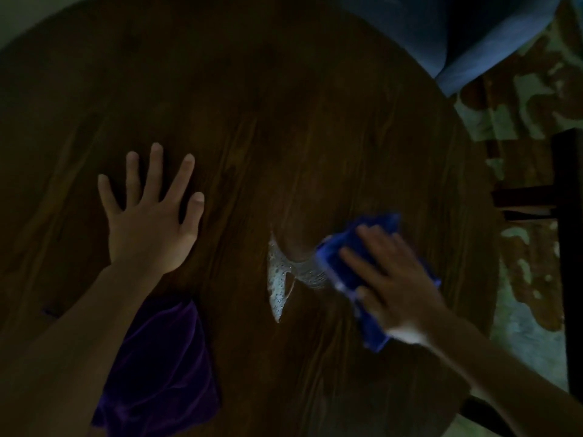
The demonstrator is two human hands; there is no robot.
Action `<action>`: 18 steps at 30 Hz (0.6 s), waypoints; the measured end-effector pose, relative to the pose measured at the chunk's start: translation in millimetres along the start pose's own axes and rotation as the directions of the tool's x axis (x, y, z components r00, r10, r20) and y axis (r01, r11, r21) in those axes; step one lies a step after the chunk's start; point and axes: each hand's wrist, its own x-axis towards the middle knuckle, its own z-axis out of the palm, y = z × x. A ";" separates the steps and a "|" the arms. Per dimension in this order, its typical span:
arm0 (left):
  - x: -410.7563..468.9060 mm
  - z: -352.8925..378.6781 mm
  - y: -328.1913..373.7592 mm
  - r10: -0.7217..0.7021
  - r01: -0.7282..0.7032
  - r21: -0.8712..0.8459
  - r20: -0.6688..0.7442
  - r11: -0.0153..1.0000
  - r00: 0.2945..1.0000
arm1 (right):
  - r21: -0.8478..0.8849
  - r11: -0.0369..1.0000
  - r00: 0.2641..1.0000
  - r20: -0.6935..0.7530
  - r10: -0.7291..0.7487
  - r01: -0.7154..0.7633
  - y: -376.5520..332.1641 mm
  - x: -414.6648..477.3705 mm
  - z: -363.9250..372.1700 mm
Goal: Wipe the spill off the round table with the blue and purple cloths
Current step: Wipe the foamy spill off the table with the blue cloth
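Foam (279,277) from the spill sits just right of centre on the round wooden table (284,105), a pale bubbly patch with a thin tail running toward the near edge. The right hand (391,279) lies flat on the blue cloth (356,272), fingers spread and pressing it down, with the cloth's left edge touching the foam's right side. The left hand (151,216) rests open on bare wood well to the left, fingers fanned, holding nothing. The purple cloth (164,367) lies crumpled at the near left, partly under the left forearm. The main risk, as I judge it, is smearing: the blue cloth meets the foam only with its edge, so a sideways sweep could push suds left across dry wood instead of lifting them. The thin tail near the table's edge could be missed in this dim light. A soaked cloth might also leave a wet film, which the purple cloth would then have to dry.
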 end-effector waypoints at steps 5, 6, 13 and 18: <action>0.8 1.6 -0.1 -0.012 0.012 0.008 0.000 1.000 1.000 | 0.159 0.825 0.828 -0.070 0.557 -0.542 52.9 73.6 -29.0; 0.8 1.8 -0.6 -0.013 0.013 0.005 -0.001 1.000 1.000 | 0.143 0.818 0.816 -0.088 0.571 -0.557 43.6 91.5 -32.7; -0.2 0.9 -0.9 -0.014 0.014 0.012 0.010 1.000 1.000 | 0.030 0.998 0.999 -0.007 0.046 -0.046 -63.9 46.4 -9.7; -0.9 -0.3 -3.5 0.018 -0.018 -0.001 0.030 1.000 0.999 | 0.080 0.988 0.991 -0.024 0.132 -0.130 -14.9 -24.6 4.7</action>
